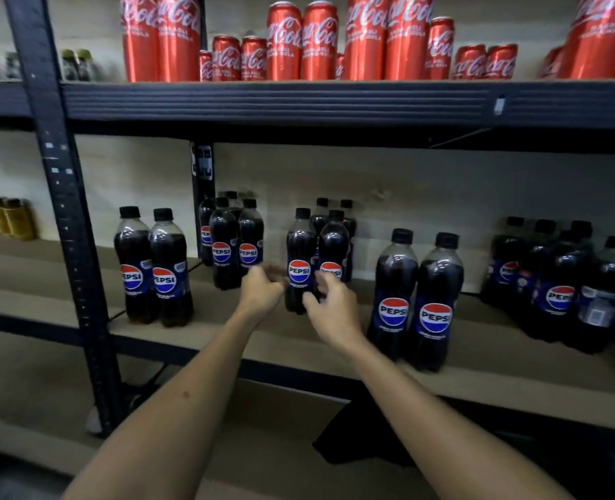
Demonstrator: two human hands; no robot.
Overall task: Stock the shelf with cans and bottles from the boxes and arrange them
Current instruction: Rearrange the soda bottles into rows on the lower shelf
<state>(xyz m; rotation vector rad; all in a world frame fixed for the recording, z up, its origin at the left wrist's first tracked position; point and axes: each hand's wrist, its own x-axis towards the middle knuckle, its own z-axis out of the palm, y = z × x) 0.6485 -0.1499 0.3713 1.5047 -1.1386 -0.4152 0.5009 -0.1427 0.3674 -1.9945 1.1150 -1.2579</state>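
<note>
Both arms reach in to the middle shelf (226,330), toward the centre group of Pepsi bottles. The target appears to be the front-left bottle (300,261) of that group, which stands upright near the middle of the board with its label facing outward and a second bottle (333,247) just beside it on its right. The right hand (329,304) sits at the lower body of the front-left bottle, fingers loosely curled with the tips at or against the plastic; whether they have closed into a firm grip cannot be told. The left hand (261,288) is blurred, fingers bent and relaxed just beside the bottle's left flank, holding nothing that can be seen. The step in hand is judged to be arranging: squaring this pair up. To do it well, take the bottle low on the body, not at the cap, and slide or turn it without tilting; the neighbours behind stand close and one knock could topple several. Bring it level with the pair on the left (152,268) and the pair on the right (416,301), label forward. The red Coca-Cola cans (302,41) on the shelf above need no attention.
</note>
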